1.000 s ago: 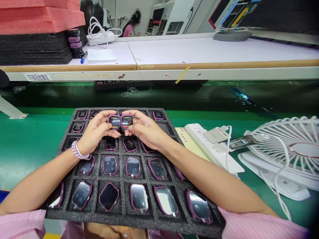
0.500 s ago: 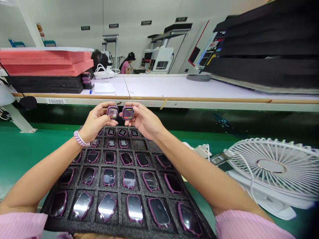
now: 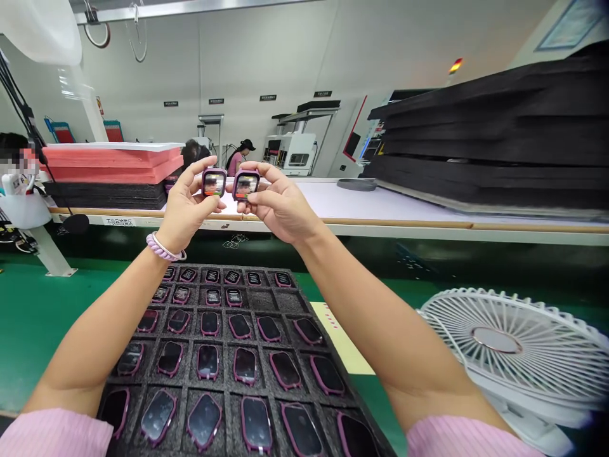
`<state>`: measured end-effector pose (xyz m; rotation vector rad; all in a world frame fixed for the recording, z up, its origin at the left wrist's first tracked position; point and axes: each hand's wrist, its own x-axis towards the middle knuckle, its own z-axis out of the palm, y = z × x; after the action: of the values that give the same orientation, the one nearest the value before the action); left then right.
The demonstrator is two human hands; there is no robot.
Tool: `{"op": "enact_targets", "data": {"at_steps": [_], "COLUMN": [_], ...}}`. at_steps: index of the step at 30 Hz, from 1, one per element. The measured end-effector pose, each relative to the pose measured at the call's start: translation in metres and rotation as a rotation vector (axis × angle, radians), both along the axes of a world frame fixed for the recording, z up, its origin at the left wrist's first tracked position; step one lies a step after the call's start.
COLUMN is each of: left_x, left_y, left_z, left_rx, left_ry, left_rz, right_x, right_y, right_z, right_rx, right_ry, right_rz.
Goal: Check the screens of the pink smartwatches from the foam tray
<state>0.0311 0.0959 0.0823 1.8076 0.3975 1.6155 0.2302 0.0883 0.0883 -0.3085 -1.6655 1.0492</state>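
My left hand point(image 3: 188, 202) pinches a purple-framed smartwatch point(image 3: 214, 183) by its edges, its lit screen turned toward me. Beside it, my right hand point(image 3: 278, 200) grips a second smartwatch point(image 3: 246, 185), also purple-framed with a lit, reflective screen. The two watches are held up side by side, a narrow gap between them, level with the shelf edge. Below my wrists lies a black foam tray point(image 3: 223, 377) with rows of similar watches in its pockets. White text shows on the screens in the far rows; nearer screens look dark. Two pockets in the second row from the back hold no watch.
A white fan point(image 3: 497, 343) stands at the right on the green bench, by a yellow sheet point(image 3: 342, 339). On the shelf point(image 3: 304, 190) are red foam sheets point(image 3: 109, 165) at left and a tall black foam stack point(image 3: 495, 139) at right. People sit beyond.
Both hands have risen with the watches, from below the shelf's front edge to in front of its top. The view has tilted upward, showing more wall and the tray's back rows.
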Motion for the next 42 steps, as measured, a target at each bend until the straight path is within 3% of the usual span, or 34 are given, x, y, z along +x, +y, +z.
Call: {"op": "enact_targets", "data": {"at_steps": [11, 17, 21, 30, 42], "left_x": [-0.011, -0.016, -0.017, -0.011, -0.009], "left_y": [-0.006, -0.008, -0.013, -0.038, -0.041], "left_z": [0.0, -0.006, -0.021, -0.065, -0.079], "left_rx": [0.099, 0.095, 0.055, -0.216, -0.267], "left_ry": [0.021, 0.037, 0.065, 0.073, 0.089], "left_rz": [0.095, 0.081, 0.052, 0.02, 0.053], "right_x": [0.0, -0.004, -0.007, -0.01, -0.007], "right_y": [-0.008, -0.012, -0.018, -0.026, -0.023], "right_z": [0.001, -0.004, -0.022, -0.083, -0.096], "right_rx": [0.022, 0.0, -0.073, -0.252, -0.318], "right_ry": [-0.058, -0.051, -0.014, 0.043, 0.063], "right_rz": [-0.014, -0.018, 0.018, 0.076, 0.075]}}
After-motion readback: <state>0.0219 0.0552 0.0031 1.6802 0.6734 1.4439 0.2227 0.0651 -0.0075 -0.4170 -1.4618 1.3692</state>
